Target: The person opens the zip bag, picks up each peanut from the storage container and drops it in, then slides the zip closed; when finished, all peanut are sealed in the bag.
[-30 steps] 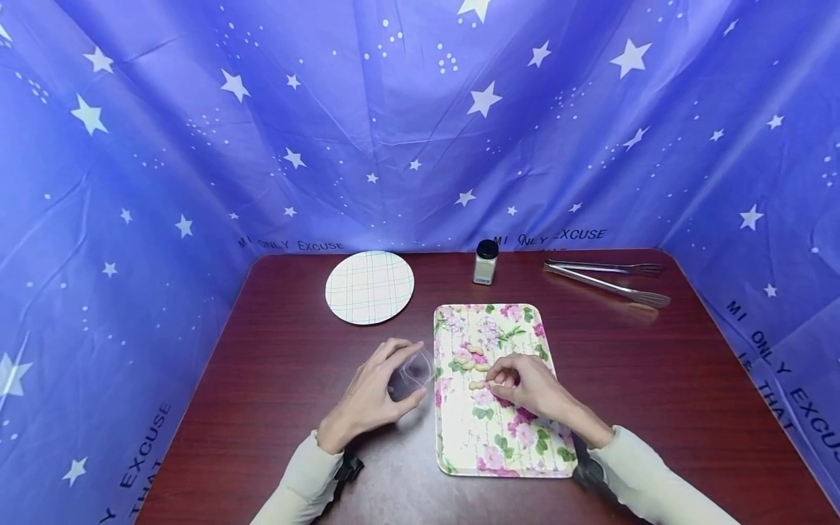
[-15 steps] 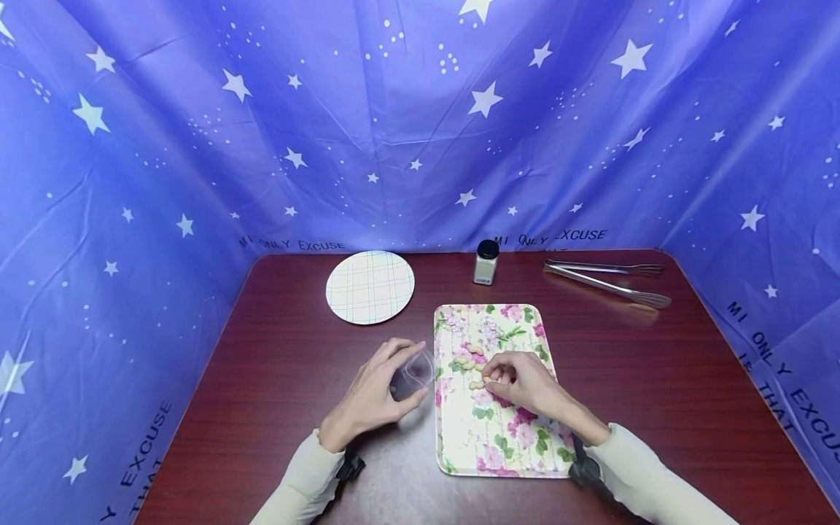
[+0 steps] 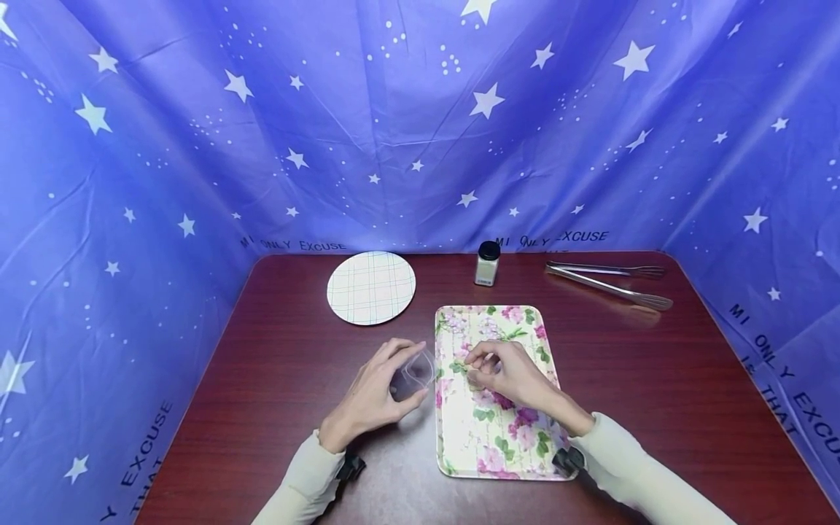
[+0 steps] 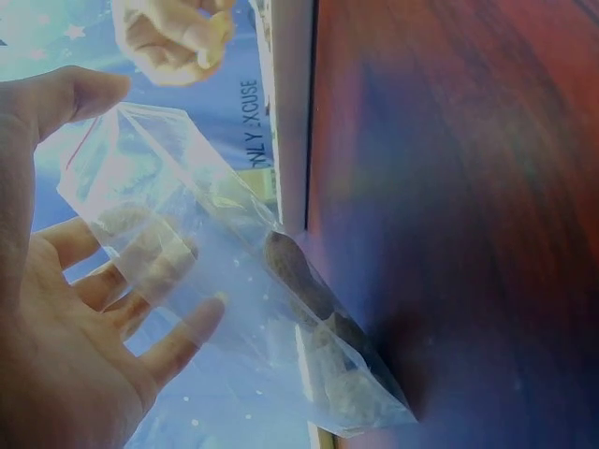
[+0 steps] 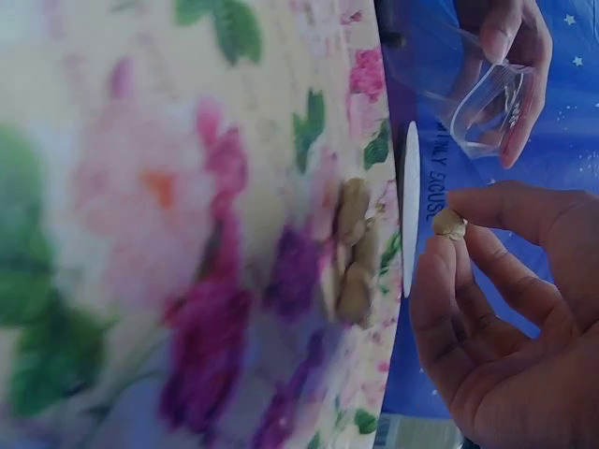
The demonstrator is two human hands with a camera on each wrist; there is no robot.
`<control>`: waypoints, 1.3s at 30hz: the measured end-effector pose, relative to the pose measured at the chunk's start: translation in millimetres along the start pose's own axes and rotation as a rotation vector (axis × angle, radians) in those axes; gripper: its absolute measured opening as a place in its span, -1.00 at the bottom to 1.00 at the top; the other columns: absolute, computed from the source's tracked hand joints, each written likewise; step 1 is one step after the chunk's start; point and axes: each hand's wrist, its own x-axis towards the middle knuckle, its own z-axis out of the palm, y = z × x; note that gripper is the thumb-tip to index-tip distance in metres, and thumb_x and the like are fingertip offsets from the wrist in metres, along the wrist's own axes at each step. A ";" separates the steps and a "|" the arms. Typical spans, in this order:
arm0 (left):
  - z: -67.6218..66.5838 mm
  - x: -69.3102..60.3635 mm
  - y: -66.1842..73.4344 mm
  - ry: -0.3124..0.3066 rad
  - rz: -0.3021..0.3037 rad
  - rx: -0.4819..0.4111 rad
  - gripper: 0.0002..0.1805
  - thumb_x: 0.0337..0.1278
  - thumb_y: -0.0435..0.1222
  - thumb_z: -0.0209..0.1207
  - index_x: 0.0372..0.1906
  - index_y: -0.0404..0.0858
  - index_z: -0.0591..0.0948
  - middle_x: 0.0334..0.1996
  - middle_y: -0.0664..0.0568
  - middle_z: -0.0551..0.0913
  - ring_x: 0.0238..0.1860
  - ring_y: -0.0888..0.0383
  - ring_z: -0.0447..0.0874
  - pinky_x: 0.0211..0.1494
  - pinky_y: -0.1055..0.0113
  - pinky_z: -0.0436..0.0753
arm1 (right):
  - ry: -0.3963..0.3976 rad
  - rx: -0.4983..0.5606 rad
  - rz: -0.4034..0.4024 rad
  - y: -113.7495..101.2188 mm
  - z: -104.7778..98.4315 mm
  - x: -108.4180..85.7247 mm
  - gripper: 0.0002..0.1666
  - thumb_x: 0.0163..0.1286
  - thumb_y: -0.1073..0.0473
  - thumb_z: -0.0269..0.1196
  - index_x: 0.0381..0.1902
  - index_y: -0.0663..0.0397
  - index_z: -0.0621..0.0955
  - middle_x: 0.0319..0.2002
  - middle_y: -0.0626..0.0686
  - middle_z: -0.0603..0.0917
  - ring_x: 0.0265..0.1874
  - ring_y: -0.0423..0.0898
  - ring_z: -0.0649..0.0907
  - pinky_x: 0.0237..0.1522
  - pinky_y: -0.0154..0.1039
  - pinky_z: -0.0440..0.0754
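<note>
My left hand [image 3: 370, 397] grips a clear plastic bag [image 4: 178, 206], holding its mouth spread between thumb and fingers. Peanuts [image 4: 298, 271] lie in the bag's bottom, low against the dark tabletop. Above the floral tray [image 3: 466, 437], my right hand [image 3: 508, 372] pinches a single peanut [image 5: 449, 224] between thumb and fingertips. On the tray, more peanuts [image 5: 354, 253] lie together; in the head view the right hand mostly covers them. The bag's opening faces the tray, left of the right hand, with a gap between the two.
A round checked plate [image 3: 371, 288] sits at the back left of the red-brown table [image 3: 282, 379]. Behind the tray stands a small black-capped jar [image 3: 487, 264]. Metal tongs [image 3: 607, 281] lie at the back right. A blue starry curtain [image 3: 420, 124] surrounds the table.
My right hand has lifted a peanut from the tray and moved left towards the bag. The left hand and the bag have stayed in place.
</note>
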 end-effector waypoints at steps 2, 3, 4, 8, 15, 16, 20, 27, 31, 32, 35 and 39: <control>-0.3 0.4 0.2 0.000 0.001 -0.004 -0.17 0.07 0.02 0.45 0.49 -0.01 0.48 0.26 0.16 0.54 0.25 0.24 0.53 0.17 0.17 0.68 | 0.011 0.005 -0.011 -4.9 2.0 4.2 -0.88 0.28 0.30 0.44 -0.22 0.05 0.77 -0.40 -0.08 0.75 -0.43 -0.27 0.66 -0.30 -0.36 0.68; -0.5 0.6 0.3 0.000 0.001 -0.006 -0.17 0.07 0.02 0.45 0.49 -0.01 0.48 0.26 0.16 0.54 0.25 0.24 0.53 0.18 0.17 0.68 | 0.016 0.010 -0.019 -7.5 3.2 6.4 -0.88 0.28 0.30 0.45 -0.22 0.05 0.77 -0.38 -0.07 0.76 -0.42 -0.26 0.67 -0.29 -0.35 0.69; -0.5 0.7 0.4 0.001 0.000 -0.009 -0.17 0.07 0.02 0.46 0.49 -0.03 0.49 0.26 0.16 0.54 0.25 0.24 0.53 0.19 0.17 0.68 | 0.019 0.016 -0.025 -10.2 4.4 8.6 -0.89 0.29 0.30 0.45 -0.22 0.04 0.77 -0.38 -0.06 0.76 -0.42 -0.25 0.68 -0.28 -0.35 0.70; -0.5 0.7 1.1 -0.002 -0.004 -0.011 -0.17 0.07 0.02 0.46 0.48 -0.05 0.49 0.26 0.16 0.54 0.26 0.24 0.54 0.17 0.17 0.69 | 0.018 0.051 -0.038 -20.4 9.6 15.7 -0.89 0.31 0.27 0.44 -0.20 0.04 0.76 -0.36 -0.03 0.77 -0.41 -0.23 0.69 -0.28 -0.33 0.72; -1.0 -0.4 1.2 0.001 -0.006 -0.021 -0.18 0.07 0.02 0.46 0.48 -0.06 0.50 0.26 0.16 0.54 0.25 0.24 0.54 0.16 0.16 0.70 | 0.011 0.126 -0.042 -32.8 21.2 24.4 -0.86 0.37 0.17 0.43 -0.13 0.02 0.75 -0.29 0.01 0.81 -0.41 -0.24 0.72 -0.28 -0.33 0.73; -1.2 -0.5 1.1 0.003 -0.005 -0.022 -0.18 0.07 0.03 0.45 0.48 -0.06 0.50 0.26 0.16 0.54 0.24 0.24 0.54 0.15 0.17 0.70 | 0.011 0.138 -0.046 -33.9 22.7 25.4 -0.85 0.38 0.17 0.43 -0.12 0.03 0.75 -0.27 0.02 0.81 -0.40 -0.25 0.72 -0.27 -0.33 0.73; -1.2 -0.6 0.6 0.013 0.009 -0.025 -0.17 0.08 0.04 0.45 0.49 -0.04 0.49 0.26 0.16 0.54 0.22 0.25 0.54 0.12 0.17 0.69 | 0.006 0.177 -0.053 -37.8 27.5 28.1 -0.84 0.37 0.23 0.41 -0.10 0.05 0.75 -0.24 0.06 0.82 -0.39 -0.26 0.74 -0.27 -0.34 0.75; -0.2 -0.5 0.4 0.033 0.044 -0.025 -0.18 0.09 0.04 0.44 0.47 -0.09 0.50 0.27 0.10 0.56 0.23 0.19 0.56 0.15 0.12 0.68 | 0.002 0.186 -0.063 -39.6 31.0 28.1 -0.82 0.40 0.21 0.40 -0.07 0.08 0.74 -0.18 0.09 0.83 -0.36 -0.22 0.77 -0.25 -0.32 0.76; -0.8 -0.7 0.9 0.034 0.041 -0.037 -0.19 0.10 0.02 0.44 0.47 -0.11 0.50 0.27 0.10 0.56 0.22 0.19 0.55 0.14 0.16 0.67 | 0.006 0.175 -0.065 -39.8 29.6 27.6 -0.81 0.43 0.16 0.38 -0.05 0.06 0.75 -0.12 0.07 0.83 -0.35 -0.19 0.78 -0.24 -0.33 0.75; -0.6 -1.0 0.9 0.032 0.037 -0.042 -0.19 0.10 0.01 0.44 0.47 -0.11 0.50 0.27 0.11 0.56 0.20 0.21 0.55 0.11 0.19 0.67 | 0.007 0.172 -0.062 -39.9 28.9 27.5 -0.82 0.43 0.16 0.38 -0.06 0.04 0.76 -0.12 0.07 0.83 -0.35 -0.18 0.79 -0.24 -0.34 0.75; -0.4 -1.4 0.6 0.035 0.033 -0.041 -0.19 0.09 0.00 0.45 0.47 -0.13 0.51 0.26 0.11 0.56 0.14 0.22 0.54 0.02 0.26 0.66 | 0.011 0.162 -0.050 -39.4 25.6 26.6 -0.84 0.44 0.17 0.37 -0.07 0.04 0.76 -0.12 0.06 0.83 -0.35 -0.15 0.78 -0.23 -0.34 0.74; -0.5 -1.5 0.4 0.037 0.020 -0.038 -0.19 0.08 0.00 0.46 0.46 -0.13 0.51 0.26 0.11 0.56 0.10 0.24 0.53 -0.01 0.27 0.64 | 0.019 0.133 -0.043 -37.0 19.0 24.6 -0.84 0.44 0.19 0.37 -0.08 0.07 0.76 -0.15 0.03 0.83 -0.36 -0.16 0.78 -0.25 -0.33 0.73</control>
